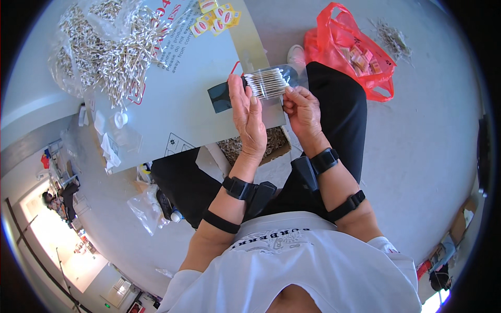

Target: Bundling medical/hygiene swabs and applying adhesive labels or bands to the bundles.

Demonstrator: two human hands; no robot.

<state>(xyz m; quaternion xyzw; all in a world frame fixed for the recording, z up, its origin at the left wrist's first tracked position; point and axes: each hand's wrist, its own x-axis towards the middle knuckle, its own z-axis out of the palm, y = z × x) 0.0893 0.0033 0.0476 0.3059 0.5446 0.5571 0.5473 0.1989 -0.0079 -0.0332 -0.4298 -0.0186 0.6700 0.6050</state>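
Note:
A row of white cotton swabs (267,84) lies side by side in a clear plastic bag (298,78) above the table's right edge. My left hand (248,121) is held upright with its fingers stretched out, its edge against the left ends of the swabs. At the bag's lower right corner, my right hand (302,110) is closed, thumb and forefinger pinching the plastic. Behind my left fingers a dark flat rectangular piece (219,97) rests on the table; part of it is hidden.
On the pale printed table (193,112) sit a large heap of loose swabs (112,57), yellow-and-white small packets (216,20) and a tape roll (120,120). Below its edge stands a cardboard box (279,146) of swabs. A red bag (334,39) holding small packs is on the floor.

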